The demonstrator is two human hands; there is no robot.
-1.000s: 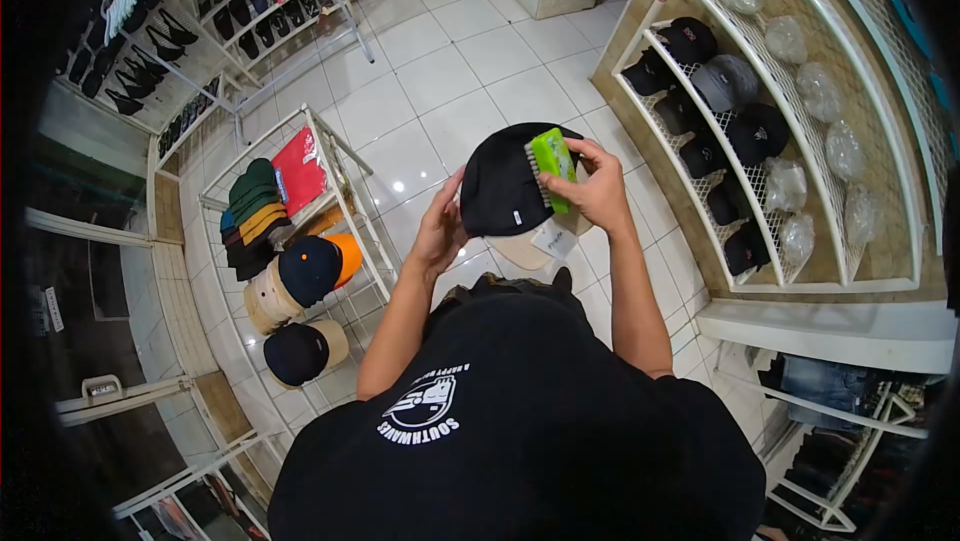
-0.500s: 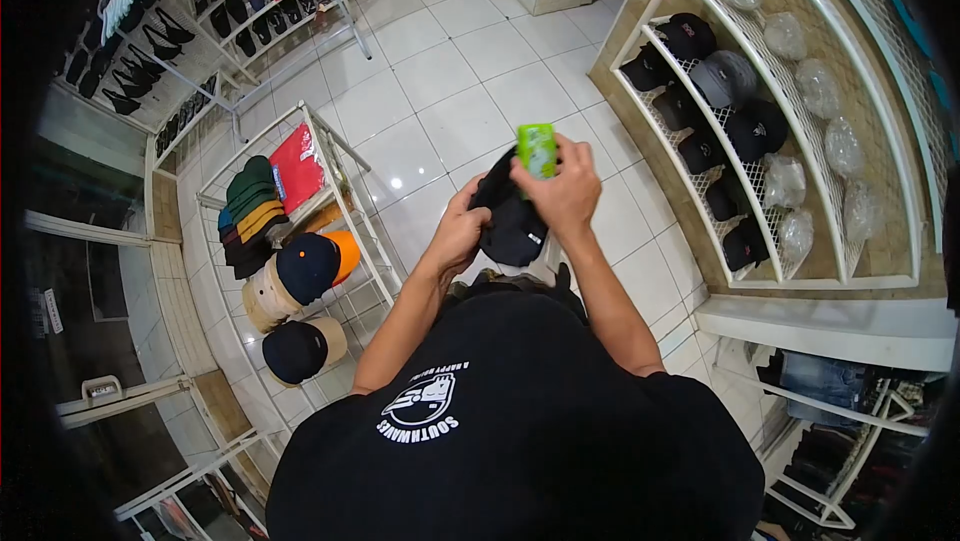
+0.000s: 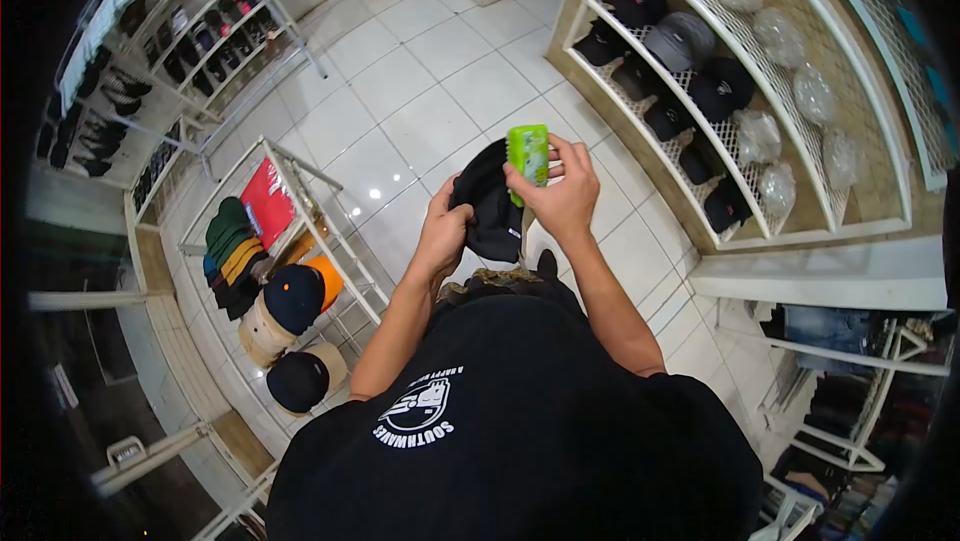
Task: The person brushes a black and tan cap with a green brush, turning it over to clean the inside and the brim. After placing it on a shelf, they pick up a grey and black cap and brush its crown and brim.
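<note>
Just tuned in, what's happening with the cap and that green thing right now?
A person in a cap shop holds a black cap in the left hand and a green brush in the right hand, with the brush set against the cap's upper edge. White wire shelves of caps stand to the right, and a rack of stacked caps to the left.

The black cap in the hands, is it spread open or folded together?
Folded: the black cap looks bunched narrow between left hand and right hand.
</note>
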